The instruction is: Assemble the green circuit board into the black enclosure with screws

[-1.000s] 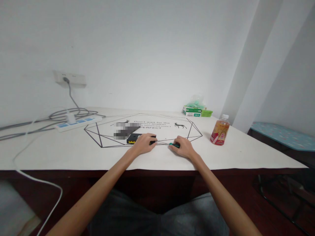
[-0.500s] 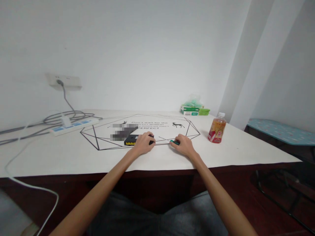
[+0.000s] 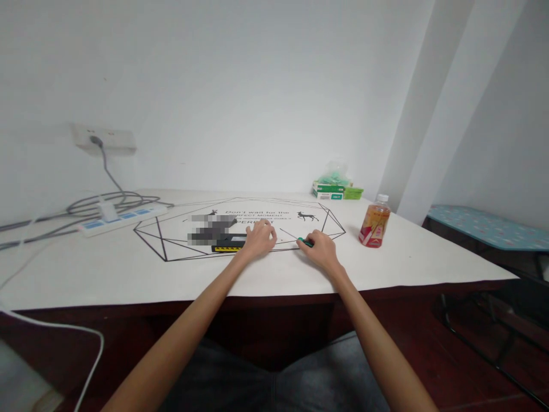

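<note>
A black network switch with a row of yellow ports lies on the white table. My left hand is at its right end and covers part of it. The thumb and forefinger of that hand curl together in a pinch; whatever is between them is too small to make out. A tiny dark speck shows on the table just right of those fingertips. My right hand is wrapped round the green handle of a screwdriver. Its thin shaft points left and away from me, toward the left hand.
Behind the switch lies a dark object, partly blurred out. A drink bottle stands at the right, with green boxes at the back. On the left are a power strip and coiled cables. A white cord hangs over the front edge.
My left hand has shifted off the switch's right side, its fingers now pinched. The screwdriver has turned a little in my right hand, so more of its shaft shows. The view has shifted slightly.
</note>
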Tool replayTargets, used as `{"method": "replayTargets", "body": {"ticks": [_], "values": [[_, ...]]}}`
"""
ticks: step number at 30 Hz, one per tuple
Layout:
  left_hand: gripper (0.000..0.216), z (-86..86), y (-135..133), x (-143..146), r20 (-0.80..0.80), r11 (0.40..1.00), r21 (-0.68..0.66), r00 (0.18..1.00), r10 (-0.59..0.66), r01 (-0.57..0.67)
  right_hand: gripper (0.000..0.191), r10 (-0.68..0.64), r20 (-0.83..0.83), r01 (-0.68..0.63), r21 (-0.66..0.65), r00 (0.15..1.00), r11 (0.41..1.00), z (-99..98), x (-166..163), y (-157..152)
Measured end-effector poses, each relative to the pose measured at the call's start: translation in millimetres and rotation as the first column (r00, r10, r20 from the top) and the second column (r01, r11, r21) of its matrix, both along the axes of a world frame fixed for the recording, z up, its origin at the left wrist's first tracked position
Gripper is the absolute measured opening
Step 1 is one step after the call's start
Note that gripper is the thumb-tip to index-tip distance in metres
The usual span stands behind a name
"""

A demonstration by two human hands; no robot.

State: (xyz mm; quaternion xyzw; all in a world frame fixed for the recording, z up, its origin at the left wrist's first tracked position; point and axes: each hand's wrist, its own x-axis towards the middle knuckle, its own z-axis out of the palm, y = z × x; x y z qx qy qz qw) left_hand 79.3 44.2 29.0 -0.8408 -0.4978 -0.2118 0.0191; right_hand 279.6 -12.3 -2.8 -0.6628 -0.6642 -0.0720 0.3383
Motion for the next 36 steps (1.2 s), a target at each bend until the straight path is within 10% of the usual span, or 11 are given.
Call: {"method": "replayTargets", "body": {"ticks": [9,16,22,36], "values": [[0.020,-1.9,29,6,0.094,0.998,-0.067,0.996,-0.003,0.009,0.036,-0.102,-0.012,0.101,-0.075,0.995,0.992,2.3,1,-1],[0.034,10.8,39,-68,0.195,0.986,-0.078,0.972,-0.133,0.150,0.034,-0.099,-0.009,0.098,-0.079,0.995,0.992,2.9,-1,-2],[0.059,11.5,30,-114,-0.035,0.907,-0.296,0.946,-0.323,0.299,0.034,-0.068,0.003,0.068,-0.096,0.998,0.993,0.8,0,-2],[0.076,3.7,-17,-35,-0.340,0.984,-0.019,0.927,0.160,-0.177,0.036,-0.030,0.022,0.032,-0.099,0.999,0.995,-0.1,-1,-3]]}}
